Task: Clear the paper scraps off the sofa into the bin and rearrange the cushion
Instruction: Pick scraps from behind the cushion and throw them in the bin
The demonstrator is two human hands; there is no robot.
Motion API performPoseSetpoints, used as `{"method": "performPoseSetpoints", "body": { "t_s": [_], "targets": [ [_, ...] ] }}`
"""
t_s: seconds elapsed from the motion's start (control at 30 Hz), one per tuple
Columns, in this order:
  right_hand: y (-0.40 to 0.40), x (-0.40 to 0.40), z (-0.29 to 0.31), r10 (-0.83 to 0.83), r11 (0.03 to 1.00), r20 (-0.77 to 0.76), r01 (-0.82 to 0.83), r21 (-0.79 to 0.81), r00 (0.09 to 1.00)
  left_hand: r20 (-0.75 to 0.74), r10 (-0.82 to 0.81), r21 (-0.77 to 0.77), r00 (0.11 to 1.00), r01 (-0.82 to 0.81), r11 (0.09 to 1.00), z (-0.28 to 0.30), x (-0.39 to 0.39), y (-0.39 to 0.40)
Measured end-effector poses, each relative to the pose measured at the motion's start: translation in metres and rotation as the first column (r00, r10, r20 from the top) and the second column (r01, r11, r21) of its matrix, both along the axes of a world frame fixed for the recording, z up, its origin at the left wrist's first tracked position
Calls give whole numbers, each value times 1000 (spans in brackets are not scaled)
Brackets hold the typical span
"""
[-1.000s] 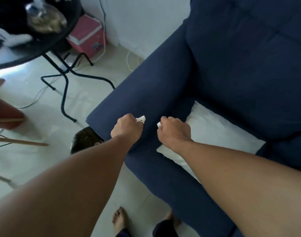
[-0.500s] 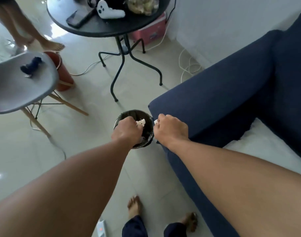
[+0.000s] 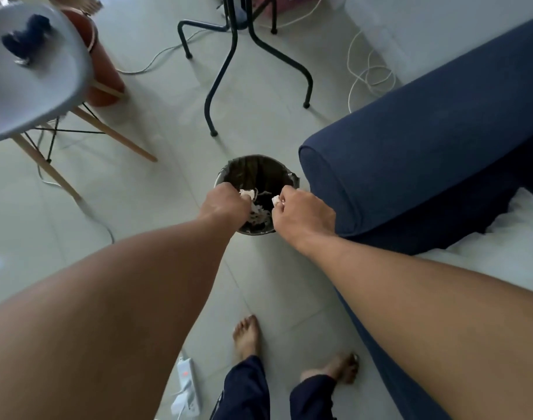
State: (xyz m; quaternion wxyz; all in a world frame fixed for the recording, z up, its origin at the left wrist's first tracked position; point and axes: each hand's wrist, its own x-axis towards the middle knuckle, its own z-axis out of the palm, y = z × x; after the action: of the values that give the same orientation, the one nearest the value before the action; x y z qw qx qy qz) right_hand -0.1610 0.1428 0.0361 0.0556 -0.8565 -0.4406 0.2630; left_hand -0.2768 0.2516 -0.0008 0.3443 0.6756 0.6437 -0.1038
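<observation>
- We look down at a pale tiled floor (image 3: 138,207); a navy sofa (image 3: 425,140) fills the right side, its rounded armrest just beside the bin.
- A white cushion (image 3: 507,237) lies on the sofa seat at the right edge, partly hidden, not yet rearranged.
- A grey chair (image 3: 32,74) stands far left; black table legs (image 3: 228,56) stand far centre.
- A small round bin (image 3: 256,168) with a dark liner sits on the floor in the centre, paper scraps already inside.
- Our left hand (image 3: 225,204) is clenched on a white paper scrap (image 3: 247,194) over the bin's near left rim.
- Our right hand (image 3: 304,210) pinches another small scrap (image 3: 275,200) over the near right rim.
- Risk, as we judge it: both hands sit close to the rim, so light scraps let go here could drift onto the floor, and a knock could tip the bin.
</observation>
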Motion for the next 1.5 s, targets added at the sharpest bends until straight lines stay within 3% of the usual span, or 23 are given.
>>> {"method": "performPoseSetpoints", "body": {
  "t_s": [0.4,0.63,0.77,0.9,1.5],
  "targets": [
    [17,-9,-36,-59,996,-23,57,-62,998,-3,-44,18,999,44,999,-31,-22,5],
    [37,-25,-39,-55,998,-27,55,9,998,-66,-87,13,994,88,996,-42,-36,3],
    [42,-26,-47,-39,997,-50,35,-67,998,-88,-136,15,987,138,990,-45,-35,-3],
    [34,-21,-54,-23,987,-90,8,-159,996,-108,-160,11,981,162,987,-44,-28,-8],
    [-38,-5,-56,0,963,-71,-19,-269,997,-201,-357,1,912,364,931,-29,-15,-54]
  ]
}}
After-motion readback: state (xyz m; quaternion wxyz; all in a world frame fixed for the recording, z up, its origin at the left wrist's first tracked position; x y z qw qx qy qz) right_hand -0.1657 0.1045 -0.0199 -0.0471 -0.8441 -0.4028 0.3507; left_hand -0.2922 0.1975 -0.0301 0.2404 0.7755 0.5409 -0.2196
